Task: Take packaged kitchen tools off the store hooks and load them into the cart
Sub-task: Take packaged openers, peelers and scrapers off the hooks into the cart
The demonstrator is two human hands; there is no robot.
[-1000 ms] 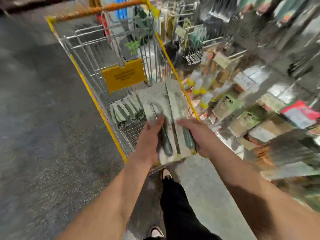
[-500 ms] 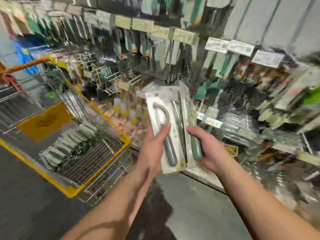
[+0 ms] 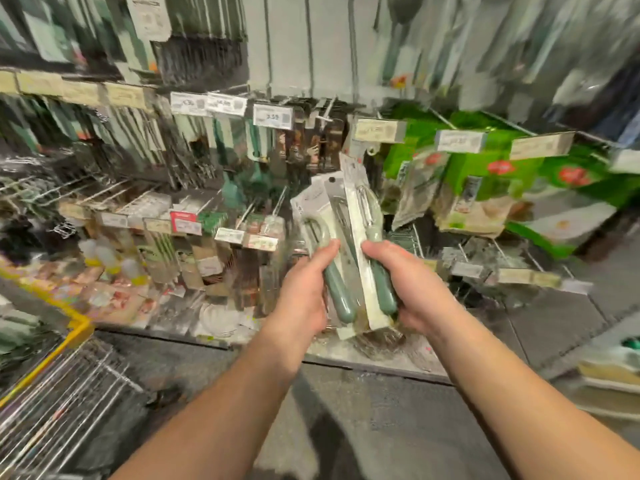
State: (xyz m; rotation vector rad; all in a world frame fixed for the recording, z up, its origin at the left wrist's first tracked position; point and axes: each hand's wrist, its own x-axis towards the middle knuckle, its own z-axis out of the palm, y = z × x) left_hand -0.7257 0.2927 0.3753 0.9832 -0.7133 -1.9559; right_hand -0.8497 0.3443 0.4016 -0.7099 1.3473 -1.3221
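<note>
At frame centre, the left hand [image 3: 304, 299] and right hand [image 3: 412, 289] each grip carded tools [image 3: 341, 244], long axes upright. The cart [image 3: 78, 329] lies at lower left, nearer the left hand.

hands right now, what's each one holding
Left hand: grips a packaged peeler.
Right hand: grips another green-handled tool pack.

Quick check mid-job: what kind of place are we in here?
Most likely a shop's kitchenware aisle: price tags front rows of wire hooks hung with packaged goods, and a yellow-edged wire cart stands at lower left.
</note>
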